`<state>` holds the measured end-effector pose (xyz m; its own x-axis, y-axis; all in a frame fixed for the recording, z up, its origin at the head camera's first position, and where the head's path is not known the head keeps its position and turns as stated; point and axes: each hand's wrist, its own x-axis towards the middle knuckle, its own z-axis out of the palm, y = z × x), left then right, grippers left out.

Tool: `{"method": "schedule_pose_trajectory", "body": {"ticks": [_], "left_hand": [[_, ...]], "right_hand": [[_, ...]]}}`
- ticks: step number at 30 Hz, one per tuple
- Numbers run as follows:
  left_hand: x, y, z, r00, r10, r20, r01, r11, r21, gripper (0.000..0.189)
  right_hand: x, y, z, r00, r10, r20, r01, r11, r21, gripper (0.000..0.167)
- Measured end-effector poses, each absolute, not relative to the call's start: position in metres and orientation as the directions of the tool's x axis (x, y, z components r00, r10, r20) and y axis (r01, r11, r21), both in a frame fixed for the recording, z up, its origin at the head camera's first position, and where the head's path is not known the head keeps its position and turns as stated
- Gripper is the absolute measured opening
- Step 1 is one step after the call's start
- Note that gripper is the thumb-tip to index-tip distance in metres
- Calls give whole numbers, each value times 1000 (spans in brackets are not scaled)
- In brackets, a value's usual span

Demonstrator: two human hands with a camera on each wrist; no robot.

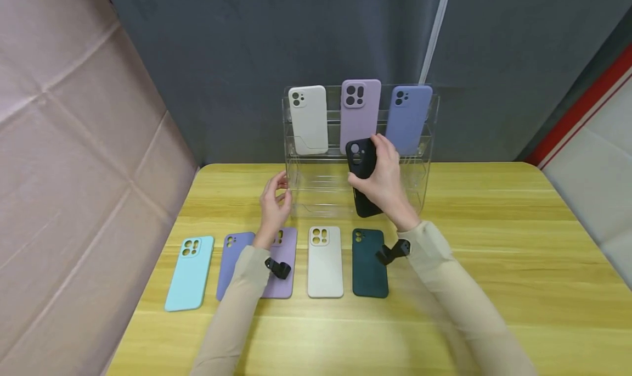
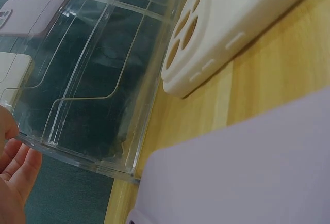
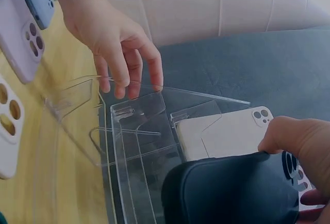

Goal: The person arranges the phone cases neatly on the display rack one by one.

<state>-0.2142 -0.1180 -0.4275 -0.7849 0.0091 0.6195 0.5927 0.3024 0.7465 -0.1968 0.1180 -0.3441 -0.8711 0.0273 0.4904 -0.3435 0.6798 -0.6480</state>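
The table point(image 1: 494, 244) supports the clear rack point(image 1: 321, 190). The left hand point(image 1: 274, 206) pinches the rack's left edge. In front of the rack's middle, the right hand point(image 1: 386, 181) grips the tilted black case point(image 1: 362, 164) between thumb and fingers. Caution: slack left hold could let the rack shift; the case's tilt could snag the rack.

Head view faces fwd/down; close wrist views share clr. rack point(image 1: 321, 188).
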Motion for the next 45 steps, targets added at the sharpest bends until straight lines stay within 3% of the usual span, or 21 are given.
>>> {"method": "schedule_pose_trajectory", "body": {"ticks": [16,27,40,45], "left_hand": [[-214,-120,-427,-783,14,622,596,302,744,40],[-213,-120,-427,-790,0,613,581,321,748,40],[-214,-118,-426,-806,12,592,565,312,764,39],[-213,-118,-426,-807,15,590,564,314,764,39]], "right_hand": [[-237,82,-333,-802,115,586,-388,644,-659,84],[-261,57,-337,-646,199,737,-487,636,-599,84],[-273,39,-359,-555,265,788,-480,672,-564,86],[-275,34,-368,-552,286,783,-463,676,-573,86]]}}
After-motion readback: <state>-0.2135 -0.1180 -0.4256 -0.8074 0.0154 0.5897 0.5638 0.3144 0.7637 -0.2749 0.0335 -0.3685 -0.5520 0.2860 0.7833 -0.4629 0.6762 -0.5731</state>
